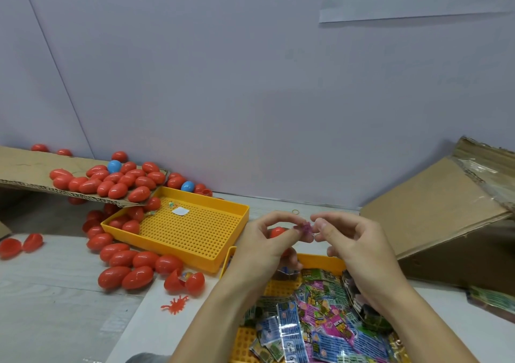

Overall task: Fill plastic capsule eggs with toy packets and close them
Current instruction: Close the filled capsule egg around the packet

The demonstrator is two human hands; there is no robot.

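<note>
Above the near yellow tray (320, 261) of toy packets (320, 315), left hand (267, 244) and right hand (354, 240) pinch one small purple toy packet (306, 227) between fingertips; left palm cups a red egg half (276, 232).

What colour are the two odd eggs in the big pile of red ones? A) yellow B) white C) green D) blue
D: two blue eggs sit among the red eggs at the back left, one on the cardboard, one behind the yellow tray.

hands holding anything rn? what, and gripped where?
Both hands pinch a small purple toy packet between them, left hand on its left edge, right hand on its right edge. The left also holds a red egg half.
</note>
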